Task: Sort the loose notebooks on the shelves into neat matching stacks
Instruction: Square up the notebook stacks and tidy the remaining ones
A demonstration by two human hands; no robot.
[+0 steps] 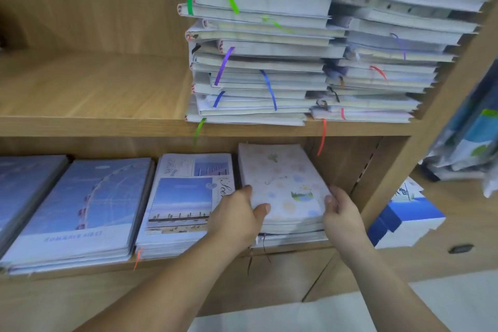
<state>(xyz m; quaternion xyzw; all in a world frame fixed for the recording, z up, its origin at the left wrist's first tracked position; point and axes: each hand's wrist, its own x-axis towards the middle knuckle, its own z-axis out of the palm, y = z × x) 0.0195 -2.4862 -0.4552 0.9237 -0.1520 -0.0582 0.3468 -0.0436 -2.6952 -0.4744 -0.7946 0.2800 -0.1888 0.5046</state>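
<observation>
A wooden shelving unit (94, 127) is filling almost the whole frame, its upper board running across the middle. In the upper right, two tall ragged piles of notebooks (258, 62) are sitting side by side with page edges facing out and coloured ribbon bookmarks trailing down. Along the lower shelf, flat stacks are lying in a row: blue Ferris-wheel notebooks (89, 210) at lower left, then sky-photo collage notebooks (186, 197) towards the centre. Just right of those, the pastel-patterned notebook stack (285, 183) is resting at the right end of the lower shelf, near the upright. A blue-and-white box (404, 221) is sitting in the next bay at the right edge. The left hand (237, 218) is gripping the pastel stack's near left corner, thumb lying on the top cover and fingers curling down its side; the right hand (342, 213) is clasping the near right edge with fingers wrapping round it. The covers are looking glossy, possibly film-wrapped, so the layers are likely to be sliding over one another, and a stack this thick is probably weighing a fair amount while flexing little. Squeezing from both sides low down, with thumbs pinning the top, is seeming the safest hold; lifting by the top cover alone is risking the pile fanning out.
</observation>
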